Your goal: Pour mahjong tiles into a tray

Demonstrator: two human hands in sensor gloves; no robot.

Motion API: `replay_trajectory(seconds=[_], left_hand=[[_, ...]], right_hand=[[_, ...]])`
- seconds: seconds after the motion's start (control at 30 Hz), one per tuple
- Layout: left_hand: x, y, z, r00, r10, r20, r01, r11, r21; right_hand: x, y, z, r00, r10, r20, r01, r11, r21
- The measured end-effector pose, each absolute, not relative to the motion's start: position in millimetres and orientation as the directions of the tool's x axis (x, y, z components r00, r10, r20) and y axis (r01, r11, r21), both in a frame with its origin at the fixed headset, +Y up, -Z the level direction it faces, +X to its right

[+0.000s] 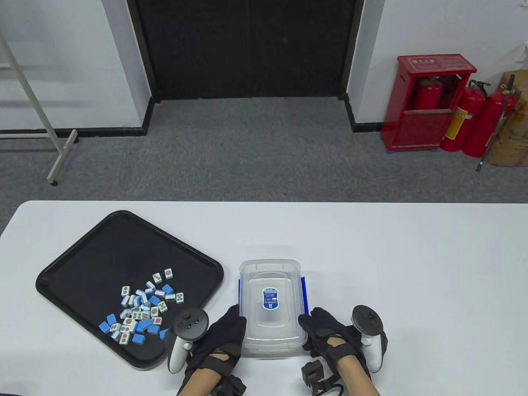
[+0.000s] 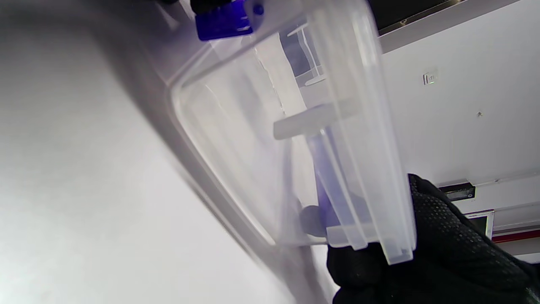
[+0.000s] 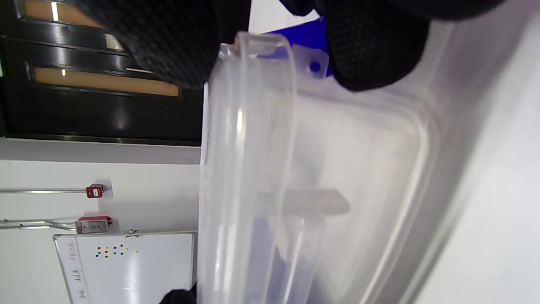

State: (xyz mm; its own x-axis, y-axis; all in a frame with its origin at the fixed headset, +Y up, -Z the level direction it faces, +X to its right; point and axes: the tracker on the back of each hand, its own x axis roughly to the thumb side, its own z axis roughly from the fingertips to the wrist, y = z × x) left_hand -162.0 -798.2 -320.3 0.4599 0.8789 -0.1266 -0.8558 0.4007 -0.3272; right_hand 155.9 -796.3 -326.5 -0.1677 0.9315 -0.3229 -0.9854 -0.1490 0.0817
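Note:
A black tray (image 1: 103, 251) lies at the table's left with a heap of blue-backed mahjong tiles (image 1: 142, 307) in its near right part. A clear plastic box (image 1: 273, 305) with blue side latches stands upright near the front edge, right of the tray, and looks empty. My left hand (image 1: 233, 324) grips its near left side. My right hand (image 1: 313, 326) grips its near right side. The box fills the left wrist view (image 2: 261, 139) and the right wrist view (image 3: 337, 169), where my right fingers (image 3: 367, 50) press on its rim by a latch.
The white table (image 1: 412, 268) stretches to the right of the box. Beyond its far edge is grey carpet, with red fire extinguishers (image 1: 474, 119) by the wall at the far right.

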Motion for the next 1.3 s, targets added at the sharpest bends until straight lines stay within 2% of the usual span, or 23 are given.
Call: replay_trajectory(seconds=[0.1,0.3,0.4,0.6,0.83,1.0,1.3], left_hand=[[-162,-798,-320,0.463,0.878,-0.125,-0.854,0.404,-0.327],[-161,-798,-320,0.467,0.876,-0.121,-0.852,0.41,-0.327],[-161,-798,-320,0.469,0.875,-0.119,-0.851,0.411,-0.327],[-160,-798,-320,0.473,0.873,-0.117,-0.849,0.416,-0.326],[-160,-798,-321,0.472,0.873,-0.126,-0.847,0.41,-0.338],[-158,-797,-320,0.46,0.877,-0.142,-0.855,0.394,-0.339],[-159,-795,-320,0.455,0.87,-0.189,-0.86,0.374,-0.347]], right_hand=[[156,-788,-326,-0.255,0.928,-0.27,-0.967,-0.248,0.061],[156,-777,-322,-0.319,0.926,-0.201,-0.946,-0.323,0.009],[155,-772,-321,-0.297,0.94,-0.168,-0.952,-0.304,-0.021],[145,-776,-319,-0.319,0.935,-0.156,-0.948,-0.318,0.033],[136,-776,-315,-0.476,0.869,-0.139,-0.879,-0.473,0.056],[135,-779,-313,-0.4,0.901,-0.167,-0.916,-0.4,0.032],[131,-774,-313,-0.446,0.886,-0.129,-0.895,-0.446,0.027]])
